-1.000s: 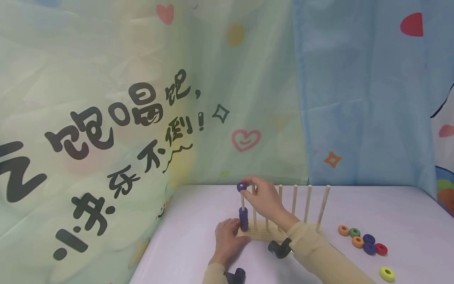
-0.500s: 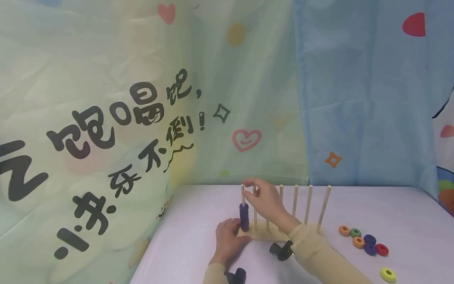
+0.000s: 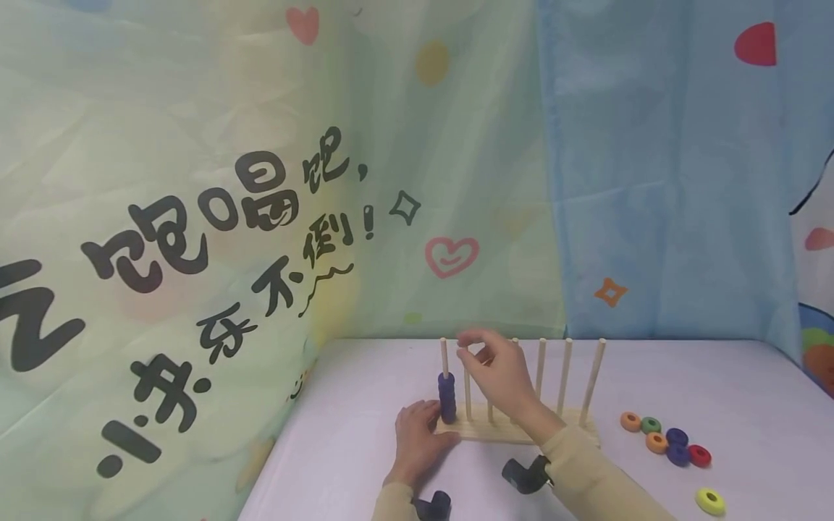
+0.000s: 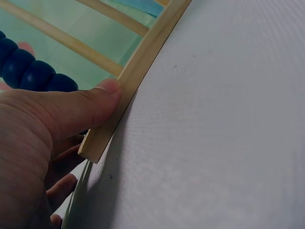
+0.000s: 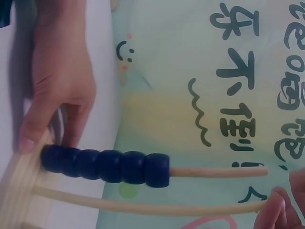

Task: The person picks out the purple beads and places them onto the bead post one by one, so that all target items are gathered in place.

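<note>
A wooden peg stand (image 3: 495, 433) stands on the table with a row of upright pegs. Several dark blue beads (image 3: 447, 398) are stacked on its leftmost peg, whose upper part is bare. My left hand (image 3: 415, 443) grips the left end of the base; in the left wrist view the thumb (image 4: 102, 102) presses its front edge and the fingers are behind. My right hand (image 3: 500, 373) is up near the top of the second peg (image 3: 467, 391), holding nothing, its thumb and forefinger apart. The right wrist view shows the bead stack (image 5: 109, 164) sideways and only the right fingertips (image 5: 271, 210).
Loose beads lie right of the stand: orange (image 3: 630, 422), green (image 3: 650, 425), blue (image 3: 677, 454), red (image 3: 700, 455) and, nearer, yellow (image 3: 710, 501). A patterned curtain (image 3: 449, 181) hangs behind the white table (image 3: 352, 383). Black wrist-worn devices (image 3: 524, 474) show by both wrists.
The blue bead my right hand held atop the leftmost peg has dropped onto the stack, making it taller. My right hand has since drawn back to the right. The left hand has stayed put.
</note>
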A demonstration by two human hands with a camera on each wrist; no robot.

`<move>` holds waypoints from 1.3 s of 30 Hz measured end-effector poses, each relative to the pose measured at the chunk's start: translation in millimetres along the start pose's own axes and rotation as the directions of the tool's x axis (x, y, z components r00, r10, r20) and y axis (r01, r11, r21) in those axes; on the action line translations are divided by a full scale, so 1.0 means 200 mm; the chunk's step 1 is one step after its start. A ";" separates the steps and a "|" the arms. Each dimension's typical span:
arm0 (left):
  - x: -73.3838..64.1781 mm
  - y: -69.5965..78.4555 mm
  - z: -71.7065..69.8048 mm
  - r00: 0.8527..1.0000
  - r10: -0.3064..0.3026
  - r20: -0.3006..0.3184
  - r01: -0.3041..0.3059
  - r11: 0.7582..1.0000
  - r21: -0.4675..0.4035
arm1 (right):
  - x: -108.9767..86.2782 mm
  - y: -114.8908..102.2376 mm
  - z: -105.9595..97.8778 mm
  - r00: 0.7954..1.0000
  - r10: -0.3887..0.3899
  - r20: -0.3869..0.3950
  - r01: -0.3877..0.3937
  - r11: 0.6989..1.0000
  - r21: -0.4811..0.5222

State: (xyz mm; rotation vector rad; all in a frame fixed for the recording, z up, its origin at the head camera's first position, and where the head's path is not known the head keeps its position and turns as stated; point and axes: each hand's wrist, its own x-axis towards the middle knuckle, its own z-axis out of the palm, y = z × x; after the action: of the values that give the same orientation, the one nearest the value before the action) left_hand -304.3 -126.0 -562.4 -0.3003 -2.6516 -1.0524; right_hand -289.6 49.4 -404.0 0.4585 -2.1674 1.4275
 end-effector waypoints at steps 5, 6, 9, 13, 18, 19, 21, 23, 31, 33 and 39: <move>0.00 0.00 0.00 1.000 -0.013 -0.001 0.013 1.000 0.000 | -0.05 0.04 -0.02 1.000 0.007 -0.003 -0.007 1.000 -0.015; 0.00 0.00 0.00 1.000 -0.015 -0.003 0.015 1.000 0.000 | -0.06 0.06 -0.03 1.000 0.015 -0.005 -0.015 1.000 -0.016; 0.00 0.00 0.01 1.000 -0.007 -0.016 0.007 1.000 0.003 | -0.08 0.09 -0.04 0.999 0.031 -0.006 -0.031 0.999 -0.022; -0.01 -0.01 0.02 0.999 0.013 -0.040 -0.012 1.000 0.018 | -0.14 0.12 -0.05 0.998 0.070 0.002 -0.070 0.997 -0.026; -0.01 -0.02 0.03 0.999 0.010 -0.036 -0.009 1.000 0.015 | -0.20 0.17 -0.07 0.997 0.071 -0.011 -0.071 0.995 -0.067; -0.01 -0.01 0.02 1.000 0.005 -0.027 -0.005 1.000 0.009 | -0.21 0.18 -0.08 0.997 0.077 -0.016 -0.078 0.994 -0.077; -0.01 -0.01 0.02 1.000 0.004 -0.022 -0.004 1.000 0.008 | -0.23 0.21 -0.08 0.995 0.096 -0.018 -0.098 0.991 -0.096; -0.01 -0.01 0.01 1.000 0.007 -0.020 -0.007 1.000 0.013 | -0.26 0.24 -0.08 0.993 0.118 -0.013 -0.119 0.986 -0.114; 0.00 -0.01 0.01 1.000 -0.008 -0.003 0.008 1.000 0.018 | -0.34 0.31 -0.09 0.976 0.215 0.011 -0.213 0.971 -0.113; 0.00 -0.01 0.01 1.000 -0.013 -0.001 0.013 1.000 0.008 | -0.37 0.33 -0.09 0.973 0.229 0.010 -0.227 0.967 -0.114; 0.00 -0.02 0.01 1.000 -0.020 0.003 0.020 1.000 -0.012 | -0.44 0.38 -0.10 0.966 0.260 -0.012 -0.259 0.958 -0.121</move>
State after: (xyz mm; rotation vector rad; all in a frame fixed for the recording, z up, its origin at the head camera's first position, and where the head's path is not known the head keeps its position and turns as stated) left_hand -306.6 -126.8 -566.5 -0.2782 -2.6572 -1.0758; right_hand -254.0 97.1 -504.7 0.1354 -2.3709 1.4155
